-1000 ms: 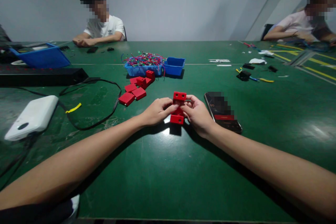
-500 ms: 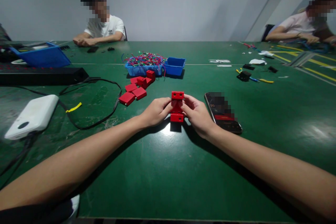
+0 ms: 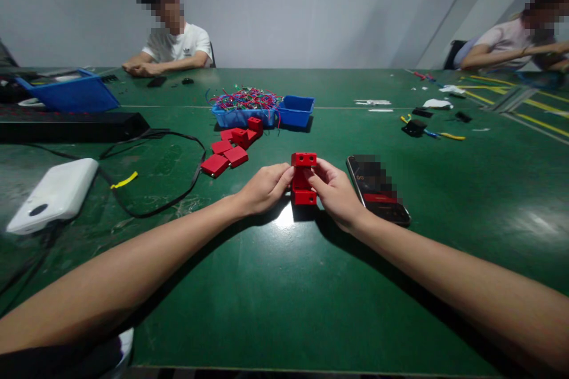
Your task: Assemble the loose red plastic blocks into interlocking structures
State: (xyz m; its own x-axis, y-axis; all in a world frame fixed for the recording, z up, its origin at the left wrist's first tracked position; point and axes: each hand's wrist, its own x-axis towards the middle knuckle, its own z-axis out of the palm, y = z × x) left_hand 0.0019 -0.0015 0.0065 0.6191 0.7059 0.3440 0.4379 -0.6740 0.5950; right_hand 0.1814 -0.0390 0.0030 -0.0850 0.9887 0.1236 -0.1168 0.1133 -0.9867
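Observation:
Between my two hands stands a red block-like part [image 3: 303,178] with small holes in its upper and lower ends. Its shadow falls on the green table just below it. My left hand [image 3: 268,187] pinches the part's left side with thumb and fingers. On the opposite side, my right hand [image 3: 332,190] grips it, the thumb on its front face. To the upper left lie several similar red parts [image 3: 215,165], some flat and some upright. A phone [image 3: 377,189] rests right of my right hand.
Behind the red parts stand a blue bin full of coloured wires [image 3: 246,115] and a smaller blue bin [image 3: 297,111]. A white device [image 3: 56,195] and black cable [image 3: 195,180] lie left. Wire pieces [image 3: 415,128] lie right. Two people [image 3: 178,47] sit across the table.
The red part has turned slightly and shifted a little to the right between my hands. Both hands keep their grip. The person at far right has raised an arm.

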